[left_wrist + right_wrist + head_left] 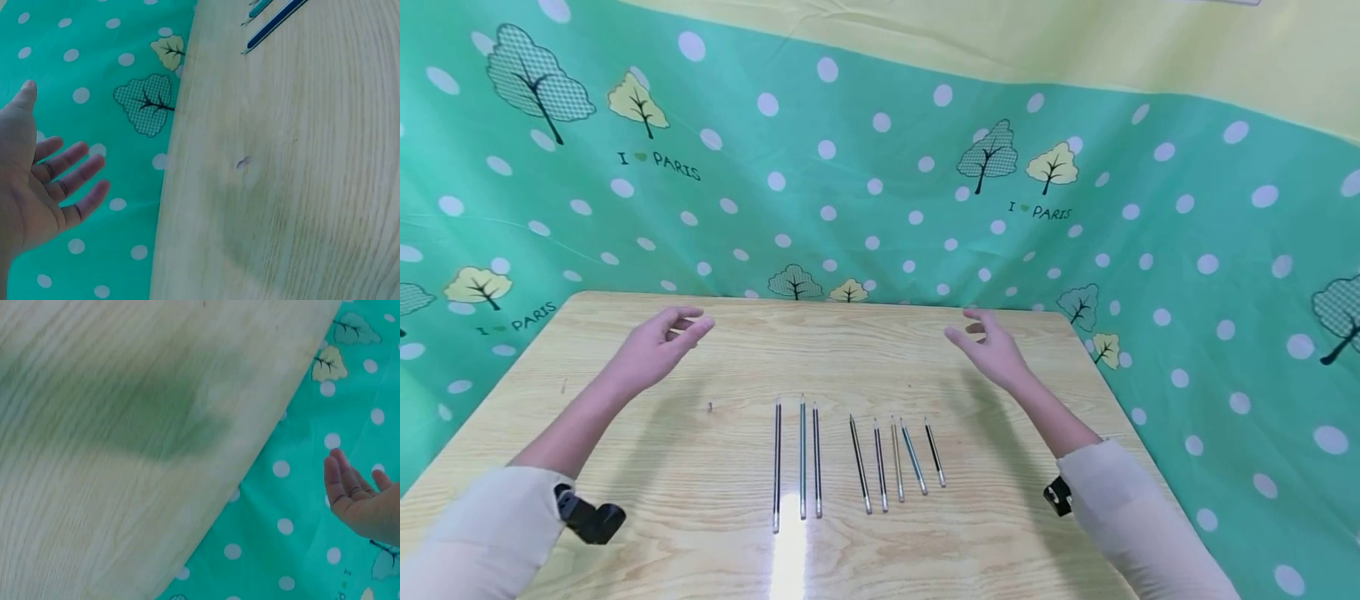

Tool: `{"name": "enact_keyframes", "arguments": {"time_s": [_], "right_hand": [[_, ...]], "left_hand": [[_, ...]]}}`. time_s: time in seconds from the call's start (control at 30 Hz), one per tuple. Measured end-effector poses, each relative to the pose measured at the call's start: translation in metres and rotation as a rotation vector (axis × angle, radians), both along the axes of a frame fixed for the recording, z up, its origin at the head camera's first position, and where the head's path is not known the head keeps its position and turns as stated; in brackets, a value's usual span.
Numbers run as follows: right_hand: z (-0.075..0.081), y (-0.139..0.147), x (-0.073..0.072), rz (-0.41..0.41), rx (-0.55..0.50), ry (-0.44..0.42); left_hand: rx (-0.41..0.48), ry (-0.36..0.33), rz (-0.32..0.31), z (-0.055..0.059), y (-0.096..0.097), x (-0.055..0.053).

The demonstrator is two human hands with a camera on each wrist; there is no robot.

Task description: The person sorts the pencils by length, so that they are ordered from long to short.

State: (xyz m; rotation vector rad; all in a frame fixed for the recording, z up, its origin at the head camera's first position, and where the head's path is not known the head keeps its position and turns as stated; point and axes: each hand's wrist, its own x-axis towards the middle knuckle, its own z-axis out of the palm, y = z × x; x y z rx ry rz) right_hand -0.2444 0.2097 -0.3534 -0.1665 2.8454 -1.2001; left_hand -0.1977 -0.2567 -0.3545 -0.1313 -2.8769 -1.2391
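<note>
- The eight pencils (861,462) lay on the tabletop (1000,550), side by side in a row across the lower middle of the head frame, sharpened ends toward the top and pale ends toward the bottom.
- As far as could be judged, most of the work was done: lengths stepped down from the leftmost pencil (777,467), the longest, to the rightmost pencil (935,454), the shortest, with none plainly out of turn.
- What seemed left was at most some tidying. Three stood upright in the frame at the left of the row, five leaned slightly at its right, and a wider gap separated the two groups.
- No pencil was held or touched, which suited a pause or a finish; one moment could not settle which.
- The left hand (658,342) hung above the tabletop at centre left of the head frame, well apart from the row, its fingers loosely extended, thumb spread away, nothing in its grasp.
- The right hand (992,350) mirrored it at centre right, up and to the right of the shortest pencil, fingers gently bent, thumb apart, likewise holding nothing.
- Both forearms reached in from the lower corners, angled inward toward the cloth (850,175) behind.
- The right wrist view was soft and cropped that hand at its right edge, so the finer finger bend was hard to judge there.
</note>
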Motion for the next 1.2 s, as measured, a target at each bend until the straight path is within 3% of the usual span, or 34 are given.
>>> {"name": "enact_keyframes", "arguments": {"time_s": [0.73, 1.2], "right_hand": [[-0.032, -0.048, 0.014, 0.130, -0.011, -0.084], [-0.049, -0.080, 0.030, 0.228, -0.010, -0.111]], "left_hand": [[-0.020, -0.045, -0.080, -0.036, 0.029, 0.006], [-0.028, -0.061, -0.146, -0.065, 0.041, 0.013]]}}
